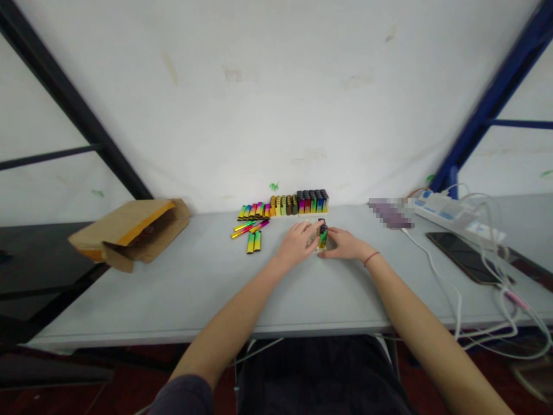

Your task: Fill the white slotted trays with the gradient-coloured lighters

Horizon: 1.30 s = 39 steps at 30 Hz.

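Both my hands meet on the grey table (173,288), a little in front of a row of coloured lighters (298,203) standing against the wall. My left hand (296,242) and my right hand (345,244) are closed together round one green and yellow lighter (322,236), held upright between them. Several loose lighters (253,230) lie flat to the left of my left hand. A red band circles my right wrist.
An open brown cardboard box (129,233) lies on its side at the table's left end. On the right are a white power strip (449,213), a dark phone (464,256) and trailing white cables (496,300). Dark and blue metal frames flank the wall.
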Motion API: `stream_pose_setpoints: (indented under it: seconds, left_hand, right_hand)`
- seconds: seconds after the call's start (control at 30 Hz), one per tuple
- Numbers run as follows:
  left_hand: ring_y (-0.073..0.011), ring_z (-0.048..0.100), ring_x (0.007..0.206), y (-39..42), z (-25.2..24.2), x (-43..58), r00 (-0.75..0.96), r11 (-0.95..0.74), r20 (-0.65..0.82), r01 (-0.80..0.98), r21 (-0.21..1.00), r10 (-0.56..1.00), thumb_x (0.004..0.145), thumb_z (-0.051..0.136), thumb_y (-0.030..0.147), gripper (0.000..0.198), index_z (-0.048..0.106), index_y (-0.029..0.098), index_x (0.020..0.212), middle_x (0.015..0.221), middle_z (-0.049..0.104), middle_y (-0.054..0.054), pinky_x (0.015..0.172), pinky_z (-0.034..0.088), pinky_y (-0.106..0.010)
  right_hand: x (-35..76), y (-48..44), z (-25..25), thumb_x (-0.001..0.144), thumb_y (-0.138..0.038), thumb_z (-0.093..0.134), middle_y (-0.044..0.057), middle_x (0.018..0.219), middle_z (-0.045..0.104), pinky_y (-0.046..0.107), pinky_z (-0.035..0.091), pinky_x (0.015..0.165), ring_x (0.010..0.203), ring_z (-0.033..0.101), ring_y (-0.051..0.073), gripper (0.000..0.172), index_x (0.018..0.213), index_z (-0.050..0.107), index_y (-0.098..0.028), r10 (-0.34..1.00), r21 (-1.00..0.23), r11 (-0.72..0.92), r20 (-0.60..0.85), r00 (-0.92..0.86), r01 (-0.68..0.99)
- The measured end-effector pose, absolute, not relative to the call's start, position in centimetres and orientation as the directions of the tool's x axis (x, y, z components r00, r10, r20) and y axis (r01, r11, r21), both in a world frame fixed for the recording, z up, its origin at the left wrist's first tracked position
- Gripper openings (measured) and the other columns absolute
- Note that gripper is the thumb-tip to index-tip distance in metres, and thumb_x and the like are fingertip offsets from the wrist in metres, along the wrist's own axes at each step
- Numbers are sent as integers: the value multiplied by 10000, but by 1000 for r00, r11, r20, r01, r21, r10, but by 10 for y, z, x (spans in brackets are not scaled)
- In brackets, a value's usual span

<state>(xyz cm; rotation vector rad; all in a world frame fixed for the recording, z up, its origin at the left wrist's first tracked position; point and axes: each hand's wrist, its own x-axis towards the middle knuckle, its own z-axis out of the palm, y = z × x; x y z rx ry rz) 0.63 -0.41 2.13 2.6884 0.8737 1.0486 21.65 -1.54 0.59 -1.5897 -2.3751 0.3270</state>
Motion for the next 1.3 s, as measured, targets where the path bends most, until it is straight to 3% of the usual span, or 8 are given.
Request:
stream_pose_setpoints:
  seconds: [0.2,0.43,0.63,0.8,0.9,1.03,1.13,1.3]
  left_hand:
    - [-270,592,1064,16,38,-21,431,-639,534,711,295,727,934,460,276,341,688,189,1172,1105,663,-130,992,439,-415]
    - [-458,580,1130,48,48,-92,-70,65,11,963,261,997,771,653,375,272,747,190,947,1111,685,-222,868,472,-537]
    - [-449,604,1087,57,31,-91,-65,40,68,948,317,996,655,736,311,213,738,241,856,939,715,-169,899,431,-578]
    - [-416,636,1039,57,26,-82,-16,-37,125,914,404,992,716,668,293,79,682,216,729,765,692,-139,923,432,-526]
    - [-380,641,1051,56,31,-74,-85,-51,178,763,644,980,788,589,295,133,606,218,682,769,682,-137,911,456,-452]
    - [-246,698,803,54,41,-58,-124,0,24,189,982,992,852,519,356,135,538,223,830,795,658,-56,710,522,-327]
    - [-139,629,540,47,46,-47,-10,143,-146,-152,978,989,891,489,461,220,467,253,960,760,633,21,571,502,-265]
    - [-62,363,338,37,50,-36,141,247,-214,-298,922,967,892,430,613,413,497,210,826,531,460,76,408,333,-185]
  right_hand:
    - [216,-16,8,745,-625,682,193,1438,541,492,415,1083,1287,542,373,774,1346,564,-152,928,-323,370,86,-362,871]
    - [216,-18,9,757,-609,675,196,1460,523,512,405,1094,1295,534,383,746,1336,577,-149,927,-331,372,84,-365,867]
    - [217,-16,8,745,-615,685,176,1465,525,513,403,1098,1298,534,379,757,1349,571,-173,928,-332,369,87,-362,868]
    - [217,-17,10,764,-633,662,176,1477,510,490,398,1105,1316,520,367,759,1355,564,-166,927,-322,370,64,-370,871]
    - [217,-18,10,761,-625,670,177,1471,516,499,403,1099,1312,523,370,750,1350,567,-172,929,-327,366,71,-363,871]
    - [216,-17,8,742,-614,691,182,1445,539,515,412,1085,1290,539,379,742,1331,582,-176,932,-332,361,84,-354,872]
    - [215,-18,9,741,-613,691,177,1446,540,517,416,1082,1290,539,379,743,1334,578,-181,931,-332,363,84,-356,871]
    - [212,-20,14,746,-615,688,185,1408,569,487,440,1062,1259,564,377,746,1329,582,-160,937,-320,347,71,-343,881]
